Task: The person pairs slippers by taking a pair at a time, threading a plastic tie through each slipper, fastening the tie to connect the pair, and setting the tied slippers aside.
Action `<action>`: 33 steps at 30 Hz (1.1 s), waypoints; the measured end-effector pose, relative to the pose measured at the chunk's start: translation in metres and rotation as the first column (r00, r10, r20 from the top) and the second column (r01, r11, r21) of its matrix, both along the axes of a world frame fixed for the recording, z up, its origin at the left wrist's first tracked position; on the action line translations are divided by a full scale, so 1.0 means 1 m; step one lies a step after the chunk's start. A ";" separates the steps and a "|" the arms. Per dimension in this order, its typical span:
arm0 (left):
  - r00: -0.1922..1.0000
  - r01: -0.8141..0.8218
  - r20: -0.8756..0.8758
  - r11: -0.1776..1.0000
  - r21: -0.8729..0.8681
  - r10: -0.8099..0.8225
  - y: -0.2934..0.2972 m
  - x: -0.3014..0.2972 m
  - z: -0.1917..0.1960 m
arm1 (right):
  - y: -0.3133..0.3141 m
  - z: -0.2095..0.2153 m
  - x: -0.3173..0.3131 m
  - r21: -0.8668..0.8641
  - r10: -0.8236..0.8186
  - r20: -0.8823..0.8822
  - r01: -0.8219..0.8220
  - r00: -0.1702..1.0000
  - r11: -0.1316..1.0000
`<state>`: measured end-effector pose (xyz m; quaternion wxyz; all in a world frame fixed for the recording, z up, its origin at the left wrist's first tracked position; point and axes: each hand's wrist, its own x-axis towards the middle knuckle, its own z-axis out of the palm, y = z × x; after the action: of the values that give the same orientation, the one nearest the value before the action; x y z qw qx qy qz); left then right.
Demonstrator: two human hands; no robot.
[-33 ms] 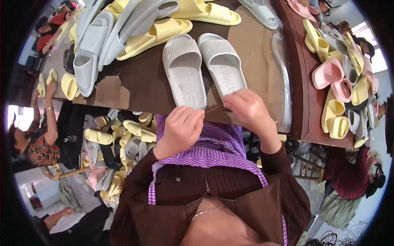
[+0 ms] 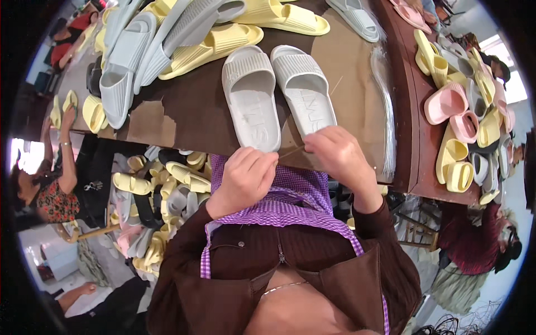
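Note:
Two pale grey slide slippers lie side by side, toes away from me: the left slipper (image 2: 253, 106) and the right slipper (image 2: 307, 100). At the left slipper's heel, my left hand (image 2: 244, 174) is closed, thumb and fingertips pinched. My right hand (image 2: 339, 152) also pinches, close by the right slipper's heel. A faint thin strand (image 2: 291, 151) seems to run between both sets of fingertips; its ends are hidden in the fingers. On the table to the right lies a bundle of thin clear strands (image 2: 383, 106).
Grey slippers (image 2: 127, 67) and yellow slippers (image 2: 215, 47) are heaped at the back left of the brown table (image 2: 195, 120). Pink slippers (image 2: 446, 103) and others cover the table at right. More slippers (image 2: 162, 204) are piled below left. Other people work at both sides.

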<state>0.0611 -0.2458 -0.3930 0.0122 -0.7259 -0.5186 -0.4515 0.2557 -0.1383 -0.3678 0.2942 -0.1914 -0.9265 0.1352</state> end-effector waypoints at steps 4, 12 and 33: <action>0.996 0.093 -0.006 0.994 0.063 -0.092 -0.016 -0.008 -0.004 | -0.022 0.011 0.002 -0.008 0.054 0.060 -0.054 0.997 0.999; 0.993 0.114 -0.048 0.986 0.123 -0.109 -0.026 -0.015 0.001 | -0.029 0.020 -0.002 -0.054 0.125 0.109 -0.119 0.986 0.991; 0.927 -0.234 -0.322 0.968 -0.089 0.194 0.073 -0.003 -0.028 | 0.092 -0.015 -0.039 0.004 -0.037 0.448 0.039 0.893 0.999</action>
<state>0.0582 -0.1724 -0.4213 0.0973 -0.7263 -0.6137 -0.2940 0.2168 -0.0462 -0.3824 0.0752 -0.2363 -0.9651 0.0840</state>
